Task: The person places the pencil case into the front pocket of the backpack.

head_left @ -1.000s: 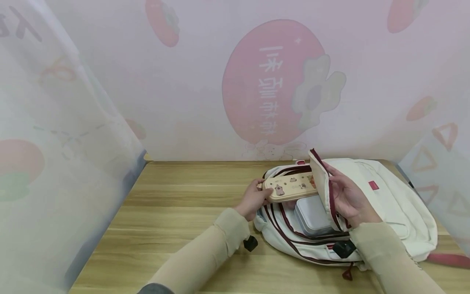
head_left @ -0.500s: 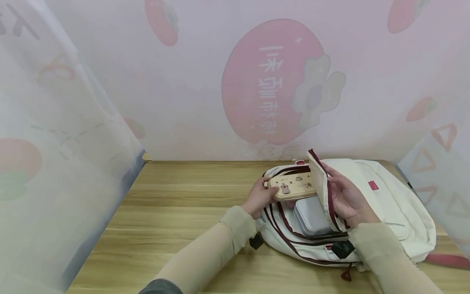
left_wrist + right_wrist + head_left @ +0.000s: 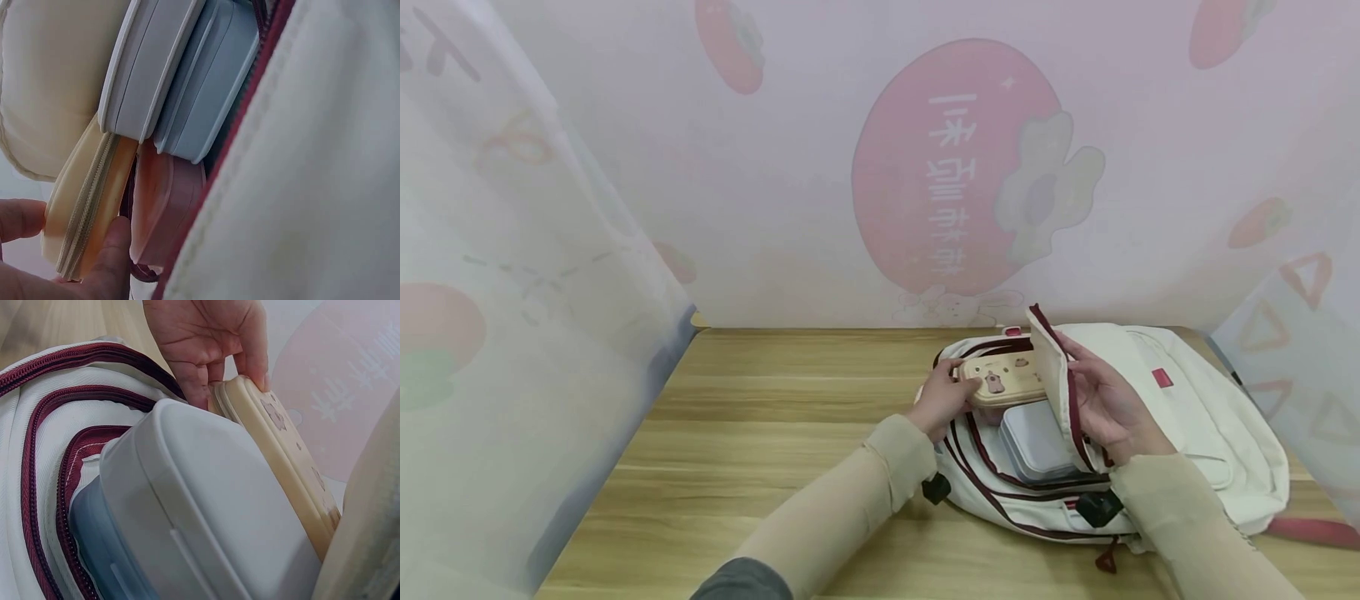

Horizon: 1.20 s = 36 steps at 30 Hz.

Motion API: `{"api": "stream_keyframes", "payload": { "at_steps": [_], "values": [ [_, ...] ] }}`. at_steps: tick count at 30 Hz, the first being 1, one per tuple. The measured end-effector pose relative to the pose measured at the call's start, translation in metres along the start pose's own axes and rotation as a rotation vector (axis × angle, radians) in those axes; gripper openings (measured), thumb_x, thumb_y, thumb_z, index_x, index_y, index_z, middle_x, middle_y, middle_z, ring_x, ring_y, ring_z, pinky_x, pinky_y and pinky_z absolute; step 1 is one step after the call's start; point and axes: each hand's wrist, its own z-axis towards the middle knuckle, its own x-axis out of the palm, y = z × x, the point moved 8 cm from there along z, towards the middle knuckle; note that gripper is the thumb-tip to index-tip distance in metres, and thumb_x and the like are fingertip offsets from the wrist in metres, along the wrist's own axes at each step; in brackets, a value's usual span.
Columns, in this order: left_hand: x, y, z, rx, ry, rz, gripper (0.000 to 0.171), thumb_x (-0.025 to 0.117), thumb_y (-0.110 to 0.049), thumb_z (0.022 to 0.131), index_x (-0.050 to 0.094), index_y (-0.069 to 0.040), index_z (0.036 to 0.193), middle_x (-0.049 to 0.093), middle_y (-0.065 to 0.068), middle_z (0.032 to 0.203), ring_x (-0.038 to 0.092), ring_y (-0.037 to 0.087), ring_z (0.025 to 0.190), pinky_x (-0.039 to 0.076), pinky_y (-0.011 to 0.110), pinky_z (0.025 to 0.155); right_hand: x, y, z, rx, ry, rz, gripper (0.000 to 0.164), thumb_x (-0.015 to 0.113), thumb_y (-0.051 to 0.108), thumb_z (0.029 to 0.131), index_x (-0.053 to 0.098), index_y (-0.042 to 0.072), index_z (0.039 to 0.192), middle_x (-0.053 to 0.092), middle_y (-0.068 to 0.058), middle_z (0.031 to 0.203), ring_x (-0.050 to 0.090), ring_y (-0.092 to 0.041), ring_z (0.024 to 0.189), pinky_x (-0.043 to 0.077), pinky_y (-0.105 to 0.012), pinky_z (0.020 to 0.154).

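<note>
A cream backpack [image 3: 1217, 417] with dark red zips lies on its back at the right of the table. My left hand [image 3: 942, 400] pinches the near end of a pale yellow zipped pencil case [image 3: 1007, 382] with small cartoon prints; its far end is inside the bag, hidden behind the flap [image 3: 1051, 379]. My right hand [image 3: 1108, 408] holds that flap up by its edge. Inside the pocket, beside the pencil case, sits a white box [image 3: 200, 481]. A blue box [image 3: 209, 81] and a pink box [image 3: 165, 206] show next to it in the left wrist view.
The wooden table [image 3: 760, 433] extends to the left of the bag. A printed cloth wall [image 3: 805, 208] rises behind it. Black wrist cameras [image 3: 1099, 508] hang under both cuffs, close to the bag. A dark red strap [image 3: 1315, 532] lies at the right.
My left hand has moved right, sliding the pencil case further in behind the flap. The right hand and flap have stayed almost still.
</note>
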Motion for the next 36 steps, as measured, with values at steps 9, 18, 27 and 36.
{"api": "stream_keyframes", "payload": {
  "at_steps": [9, 18, 27, 36],
  "values": [
    [0.011, -0.003, 0.004, 0.005, -0.004, 0.041, 0.053, 0.062, -0.004, 0.101, 0.042, 0.005, 0.149, 0.058, 0.019, 0.127, 0.066, 0.02, 0.097, 0.058, 0.034, 0.085, 0.0, 0.001, 0.001, -0.005, -0.011, 0.008, 0.045, 0.028, 0.0, 0.11, 0.065, 0.004, 0.136, 0.063, -0.016, 0.135, 0.066, -0.027, 0.117, 0.056, -0.031, 0.092],
    [0.016, -0.003, 0.006, 0.033, -0.001, 0.065, 0.053, 0.062, -0.003, 0.102, 0.043, 0.006, 0.15, 0.059, 0.014, 0.118, 0.053, 0.011, 0.069, 0.052, 0.03, 0.067, 0.003, 0.0, 0.001, 0.0, -0.001, 0.013, 0.046, 0.027, -0.001, 0.11, 0.065, 0.004, 0.136, 0.061, -0.018, 0.137, 0.064, -0.027, 0.122, 0.054, -0.032, 0.096],
    [0.021, -0.007, 0.008, 0.044, 0.0, 0.117, 0.05, 0.064, -0.005, 0.101, 0.047, 0.005, 0.146, 0.059, 0.017, 0.129, 0.063, 0.018, 0.099, 0.056, 0.027, 0.079, 0.004, 0.002, 0.001, 0.0, 0.0, 0.017, 0.046, 0.027, -0.001, 0.11, 0.064, 0.004, 0.137, 0.061, -0.018, 0.137, 0.063, -0.028, 0.123, 0.053, -0.031, 0.097],
    [0.033, -0.01, 0.008, 0.035, -0.021, 0.151, 0.046, 0.065, -0.007, 0.101, 0.051, 0.003, 0.143, 0.056, 0.018, 0.136, 0.061, 0.024, 0.117, 0.055, 0.031, 0.093, 0.004, 0.003, -0.003, -0.002, -0.008, 0.031, 0.046, 0.026, 0.001, 0.111, 0.064, 0.004, 0.137, 0.061, -0.018, 0.138, 0.065, -0.028, 0.12, 0.055, -0.031, 0.095]
  ]
}}
